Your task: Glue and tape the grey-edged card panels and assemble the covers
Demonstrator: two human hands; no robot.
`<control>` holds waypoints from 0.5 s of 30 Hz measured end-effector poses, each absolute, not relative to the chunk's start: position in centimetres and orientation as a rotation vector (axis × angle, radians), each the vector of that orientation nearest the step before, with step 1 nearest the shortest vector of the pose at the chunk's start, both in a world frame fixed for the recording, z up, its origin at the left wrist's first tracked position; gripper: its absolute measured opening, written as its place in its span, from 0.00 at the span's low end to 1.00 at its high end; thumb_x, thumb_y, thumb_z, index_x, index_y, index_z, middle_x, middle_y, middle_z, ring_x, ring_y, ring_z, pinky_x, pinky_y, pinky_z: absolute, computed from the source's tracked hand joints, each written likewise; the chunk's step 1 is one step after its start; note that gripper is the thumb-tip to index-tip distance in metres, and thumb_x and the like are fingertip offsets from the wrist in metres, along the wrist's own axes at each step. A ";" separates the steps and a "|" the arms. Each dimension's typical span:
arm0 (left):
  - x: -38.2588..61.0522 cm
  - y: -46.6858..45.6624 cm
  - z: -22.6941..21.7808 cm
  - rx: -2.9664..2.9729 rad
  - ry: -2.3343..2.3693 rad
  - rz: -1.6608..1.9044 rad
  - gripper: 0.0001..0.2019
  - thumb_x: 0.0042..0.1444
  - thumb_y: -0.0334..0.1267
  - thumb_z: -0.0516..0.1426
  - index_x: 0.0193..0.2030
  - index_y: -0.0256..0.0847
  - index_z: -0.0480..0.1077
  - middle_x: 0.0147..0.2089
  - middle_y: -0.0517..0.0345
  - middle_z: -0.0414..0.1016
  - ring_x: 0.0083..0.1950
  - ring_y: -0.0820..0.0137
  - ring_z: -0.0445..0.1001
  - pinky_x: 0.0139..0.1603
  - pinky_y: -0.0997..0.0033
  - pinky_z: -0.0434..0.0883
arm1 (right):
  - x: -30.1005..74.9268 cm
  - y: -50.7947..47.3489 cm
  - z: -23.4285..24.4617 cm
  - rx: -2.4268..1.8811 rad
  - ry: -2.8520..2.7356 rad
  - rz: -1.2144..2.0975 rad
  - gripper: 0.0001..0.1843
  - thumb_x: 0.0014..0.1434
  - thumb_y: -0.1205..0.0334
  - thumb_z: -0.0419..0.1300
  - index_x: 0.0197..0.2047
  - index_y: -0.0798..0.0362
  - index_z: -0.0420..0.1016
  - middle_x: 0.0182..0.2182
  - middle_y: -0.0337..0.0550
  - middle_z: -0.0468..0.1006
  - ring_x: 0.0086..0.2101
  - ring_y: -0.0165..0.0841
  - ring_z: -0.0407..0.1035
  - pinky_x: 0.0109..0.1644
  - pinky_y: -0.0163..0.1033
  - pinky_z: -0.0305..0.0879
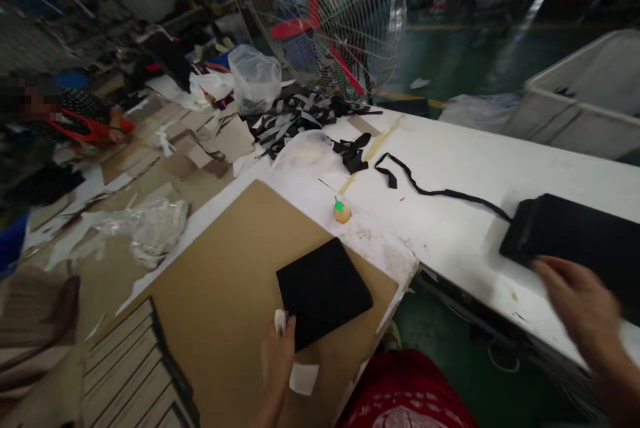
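A black square panel (325, 291) lies on a large brown board (225, 261) in front of me. My left hand (279, 351) is at its lower left corner, fingers curled. Something small and white (280, 321) shows at those fingers; whether it is held or wrapped round a finger I cannot tell. To the right, my right hand (583, 305), slightly blurred, has its fingers bent together at the near edge of a stack of black panels (585, 231). What they grip is hidden. Beside my left hand lies a small white paper piece (304, 379).
A black strip (440, 193) trails across the white table (480, 155). Near the board stands a small yellow, green-topped object (341, 211). Dark strips (300, 115) lie heaped before a fan (325, 21). Striped panels (130, 375) are at lower left; another person (85, 115) is at far left.
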State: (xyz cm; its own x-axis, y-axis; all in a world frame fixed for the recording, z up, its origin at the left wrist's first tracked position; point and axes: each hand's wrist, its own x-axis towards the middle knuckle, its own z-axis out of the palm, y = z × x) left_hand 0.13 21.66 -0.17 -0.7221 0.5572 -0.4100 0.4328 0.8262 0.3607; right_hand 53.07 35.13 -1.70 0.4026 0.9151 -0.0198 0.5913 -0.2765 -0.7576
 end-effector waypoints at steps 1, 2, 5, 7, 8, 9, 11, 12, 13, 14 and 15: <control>-0.5 21.5 -0.6 0.700 2.536 0.296 0.24 0.57 0.54 0.51 0.46 0.35 0.72 0.43 0.40 0.78 0.47 0.52 0.77 0.47 0.61 0.71 | 48.0 35.4 -1.4 -1.979 -1.340 0.869 0.22 0.55 0.42 0.54 0.41 0.49 0.76 0.37 0.56 0.79 0.38 0.48 0.73 0.42 0.54 0.68; -1.0 21.4 -1.0 0.687 2.567 0.290 0.25 0.56 0.57 0.52 0.45 0.34 0.71 0.43 0.38 0.78 0.47 0.50 0.77 0.47 0.59 0.71 | 42.8 35.7 -1.3 -1.875 -1.449 1.037 0.23 0.55 0.41 0.53 0.40 0.49 0.77 0.37 0.52 0.80 0.37 0.45 0.74 0.43 0.50 0.69; -1.7 21.6 -1.7 0.704 2.557 0.334 0.29 0.54 0.62 0.52 0.44 0.34 0.69 0.43 0.38 0.76 0.46 0.49 0.76 0.46 0.56 0.71 | 29.4 36.4 -2.1 -1.671 -1.762 1.294 0.22 0.59 0.47 0.52 0.47 0.50 0.75 0.44 0.46 0.79 0.44 0.39 0.73 0.48 0.42 0.68; -1.9 21.9 -1.9 0.730 2.477 0.339 0.29 0.55 0.61 0.52 0.46 0.34 0.68 0.44 0.39 0.76 0.47 0.50 0.76 0.48 0.56 0.71 | 23.9 36.5 -3.0 -1.673 -1.863 1.327 0.21 0.60 0.48 0.53 0.46 0.53 0.75 0.42 0.49 0.79 0.43 0.40 0.73 0.50 0.43 0.66; -2.1 22.0 -2.0 0.744 2.433 0.335 0.29 0.55 0.61 0.53 0.48 0.34 0.68 0.46 0.39 0.76 0.48 0.50 0.76 0.49 0.56 0.71 | 22.1 36.5 -3.3 -1.698 -1.895 1.322 0.21 0.60 0.48 0.54 0.45 0.55 0.75 0.42 0.52 0.78 0.45 0.42 0.72 0.52 0.45 0.64; -2.3 22.1 -2.2 0.760 2.396 0.337 0.30 0.55 0.60 0.53 0.50 0.34 0.67 0.47 0.38 0.76 0.50 0.51 0.76 0.50 0.56 0.70 | 20.9 36.5 -3.6 -1.734 -1.906 1.304 0.21 0.60 0.47 0.55 0.45 0.56 0.75 0.43 0.55 0.78 0.47 0.45 0.71 0.54 0.47 0.63; -2.7 22.4 -2.7 0.778 2.349 0.348 0.31 0.55 0.59 0.54 0.54 0.33 0.66 0.50 0.38 0.75 0.52 0.51 0.75 0.52 0.57 0.70 | 19.6 36.6 -3.8 -1.818 -1.909 1.278 0.23 0.59 0.46 0.56 0.46 0.59 0.74 0.46 0.60 0.76 0.51 0.49 0.68 0.56 0.50 0.59; -3.0 22.5 -2.9 0.782 2.332 0.350 0.31 0.54 0.59 0.54 0.55 0.33 0.65 0.51 0.38 0.75 0.53 0.51 0.75 0.53 0.57 0.70 | 19.3 36.7 -3.8 -1.861 -1.900 1.274 0.25 0.59 0.45 0.57 0.46 0.60 0.73 0.47 0.62 0.75 0.51 0.51 0.67 0.56 0.51 0.59; -3.3 22.6 -3.0 0.788 2.318 0.348 0.32 0.54 0.59 0.55 0.54 0.33 0.66 0.50 0.38 0.75 0.53 0.51 0.75 0.53 0.57 0.70 | 19.1 37.0 -3.7 -1.900 -1.884 1.281 0.26 0.58 0.44 0.57 0.46 0.60 0.73 0.46 0.63 0.75 0.51 0.51 0.68 0.55 0.52 0.60; -3.7 22.7 -3.1 0.795 2.307 0.347 0.32 0.53 0.59 0.56 0.53 0.33 0.67 0.49 0.39 0.76 0.52 0.51 0.76 0.52 0.57 0.71 | 19.0 37.3 -3.6 -1.932 -1.861 1.301 0.28 0.56 0.41 0.58 0.45 0.60 0.73 0.45 0.62 0.76 0.49 0.52 0.69 0.53 0.52 0.61; -4.0 22.8 -3.2 0.808 2.295 0.347 0.30 0.51 0.60 0.57 0.50 0.34 0.69 0.46 0.40 0.77 0.50 0.50 0.76 0.51 0.55 0.71 | 19.0 37.6 -3.4 -1.957 -1.831 1.333 0.29 0.54 0.40 0.60 0.44 0.59 0.74 0.43 0.60 0.77 0.47 0.51 0.70 0.51 0.51 0.63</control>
